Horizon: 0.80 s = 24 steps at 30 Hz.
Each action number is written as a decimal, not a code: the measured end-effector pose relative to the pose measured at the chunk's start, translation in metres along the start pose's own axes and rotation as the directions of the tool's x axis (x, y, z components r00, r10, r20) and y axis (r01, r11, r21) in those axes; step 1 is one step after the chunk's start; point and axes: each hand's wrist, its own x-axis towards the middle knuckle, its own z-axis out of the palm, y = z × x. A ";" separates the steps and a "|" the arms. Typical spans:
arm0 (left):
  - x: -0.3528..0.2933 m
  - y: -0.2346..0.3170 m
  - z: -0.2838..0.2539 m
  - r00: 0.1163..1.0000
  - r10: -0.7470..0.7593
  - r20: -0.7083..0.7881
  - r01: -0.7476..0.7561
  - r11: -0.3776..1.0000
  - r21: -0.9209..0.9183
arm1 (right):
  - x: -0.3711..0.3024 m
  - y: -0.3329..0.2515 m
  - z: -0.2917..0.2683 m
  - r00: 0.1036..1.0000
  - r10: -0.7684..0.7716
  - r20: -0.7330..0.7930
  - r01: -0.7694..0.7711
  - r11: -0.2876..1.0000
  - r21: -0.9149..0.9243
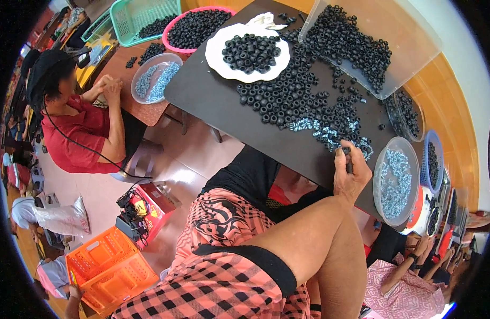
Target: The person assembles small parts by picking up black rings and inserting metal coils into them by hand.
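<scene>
- Step looks like pinching up 1 bead at a time, so imo keep it light: the dark piece [346, 151], probably a black bead, sits to the lower right of the white plate [214, 53], well apart from it.
- I'd use just the fingertips and keep the hole in sight. Squeeze too hard and something that round would likely pop out.
- Loose black beads [274, 106] spread from beside the plate off to its lower right, with blue-white pieces [306, 124] mixed in down there, so I'd work from the pile's edge.
- Pose: the 1 clear hand [354, 173] is lower right of the plate, thumb and bent fingers closed around that dark piece.
- The 2 arms [303, 236] overlap below the plate, so I can't tell which hand that is, or what the other's doing.
</scene>
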 end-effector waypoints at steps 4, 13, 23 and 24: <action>0.001 0.000 -0.001 1.000 -0.010 0.012 0.010 1.000 0.001 | 0.000 0.003 -0.001 0.999 -0.044 -0.003 0.044 0.999 0.017; 0.004 0.001 -0.001 0.999 -0.027 0.047 0.026 1.000 0.015 | 0.001 0.003 0.000 0.999 -0.037 0.005 0.037 0.999 0.020; 0.004 0.003 -0.006 0.998 -0.032 0.058 0.031 0.999 0.022 | 0.002 0.003 -0.002 0.996 -0.077 0.038 0.077 0.997 -0.021; 0.005 0.003 -0.007 0.997 -0.034 0.063 0.033 0.999 0.018 | 0.002 0.003 -0.002 0.997 -0.073 0.034 0.074 0.997 -0.026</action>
